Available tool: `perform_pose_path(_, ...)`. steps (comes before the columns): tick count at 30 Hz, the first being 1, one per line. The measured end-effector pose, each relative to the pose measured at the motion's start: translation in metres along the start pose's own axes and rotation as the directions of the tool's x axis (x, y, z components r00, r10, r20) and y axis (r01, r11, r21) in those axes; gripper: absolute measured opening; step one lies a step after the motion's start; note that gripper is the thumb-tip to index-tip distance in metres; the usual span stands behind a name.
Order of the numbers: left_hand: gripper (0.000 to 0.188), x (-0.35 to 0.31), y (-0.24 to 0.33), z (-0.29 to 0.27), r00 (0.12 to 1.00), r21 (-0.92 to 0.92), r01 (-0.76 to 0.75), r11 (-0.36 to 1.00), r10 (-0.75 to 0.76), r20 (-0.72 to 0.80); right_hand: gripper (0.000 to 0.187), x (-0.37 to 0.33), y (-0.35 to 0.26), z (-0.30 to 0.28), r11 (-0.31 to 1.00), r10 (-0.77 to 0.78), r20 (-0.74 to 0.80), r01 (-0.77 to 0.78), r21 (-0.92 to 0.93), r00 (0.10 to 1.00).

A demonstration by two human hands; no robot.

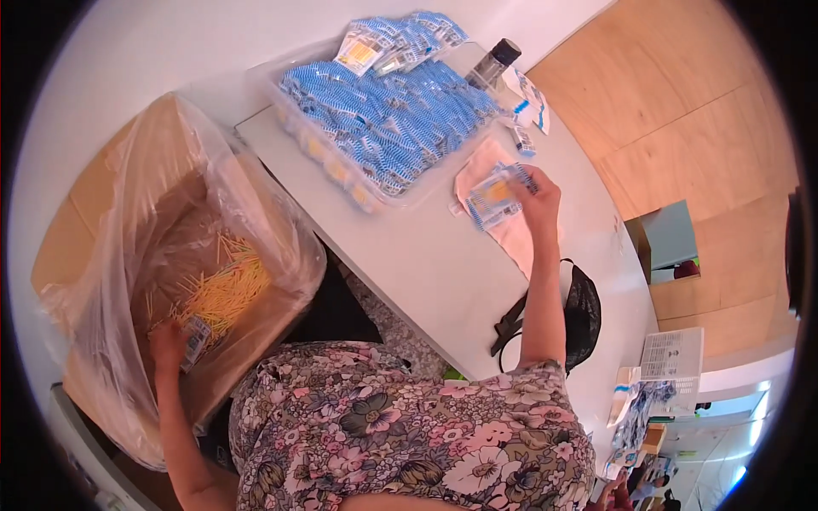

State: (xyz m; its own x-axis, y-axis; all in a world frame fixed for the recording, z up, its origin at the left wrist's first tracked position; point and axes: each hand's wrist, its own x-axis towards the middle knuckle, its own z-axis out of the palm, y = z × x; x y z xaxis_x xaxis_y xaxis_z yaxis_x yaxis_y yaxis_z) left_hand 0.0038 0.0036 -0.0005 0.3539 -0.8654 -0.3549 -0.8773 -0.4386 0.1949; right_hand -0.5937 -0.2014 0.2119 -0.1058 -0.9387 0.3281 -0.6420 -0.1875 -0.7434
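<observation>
My left hand (169, 343) reaches into a plastic-lined cardboard box and is closed at the edge of a small blue-and-clear packet (197, 335). Thin yellow sticks (223, 294) lie heaped right beside that hand. On the other side, over the table, my right hand (543, 198) pinches a flat clear packet (492, 201) with blue striped edges and something yellow inside. Beneath this packet lies a pale pink cloth (482, 162). A clear plastic tub (394, 203) full of similar blue striped packets (392, 119) stands to the left of my right hand.
The cardboard box (64, 230) stands against the left side of the white table (409, 264). A dark-capped bottle (494, 64) is behind the tub. A black mesh bag (584, 311) with a strap lies beside my right forearm. Farther right is a white basket (673, 358).
</observation>
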Motion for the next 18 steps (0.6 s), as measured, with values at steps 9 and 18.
perform_pose_path(9,0.041,0.026,-0.061,0.097,0.969,0.232,-0.005,0.973,0.062,-0.239,0.037,0.042,0.107,0.000,0.648,-0.515,0.122,0.479,-0.592,0.848)
perform_pose_path(18,0.028,0.022,-0.050,0.070,0.949,0.111,0.175,0.978,-0.137,-0.283,0.025,-0.024,-0.035,0.042,0.630,-0.676,-0.079,0.519,-0.578,0.733)
